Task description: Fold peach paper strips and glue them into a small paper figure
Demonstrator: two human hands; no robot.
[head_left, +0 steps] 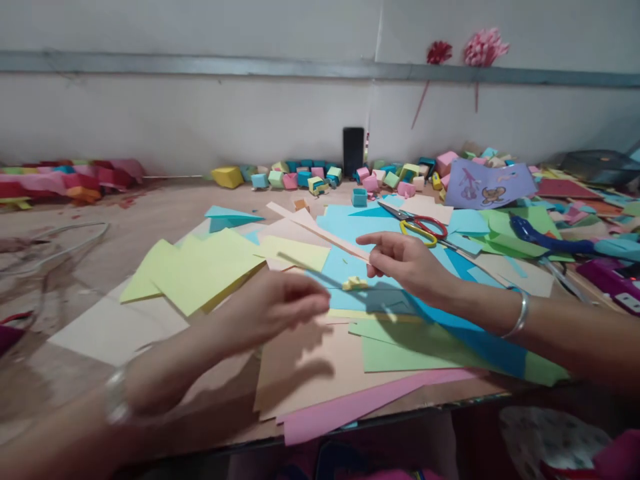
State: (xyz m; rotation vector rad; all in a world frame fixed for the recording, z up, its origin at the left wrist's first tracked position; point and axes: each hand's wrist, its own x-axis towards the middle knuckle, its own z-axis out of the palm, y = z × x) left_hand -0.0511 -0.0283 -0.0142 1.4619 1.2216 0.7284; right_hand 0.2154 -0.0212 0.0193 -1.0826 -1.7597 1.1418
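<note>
Right hand [400,259] pinches a peach strip [320,232] extending leftward from it; left hand [287,300] hangs relaxed, released. Scissors [408,217] lie just beyond the right hand (a yellow scrap [355,284] sits between both).

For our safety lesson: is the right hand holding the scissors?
No, the right hand holds a pale paper strip, while the scissors lie beyond it, untouched.
</note>
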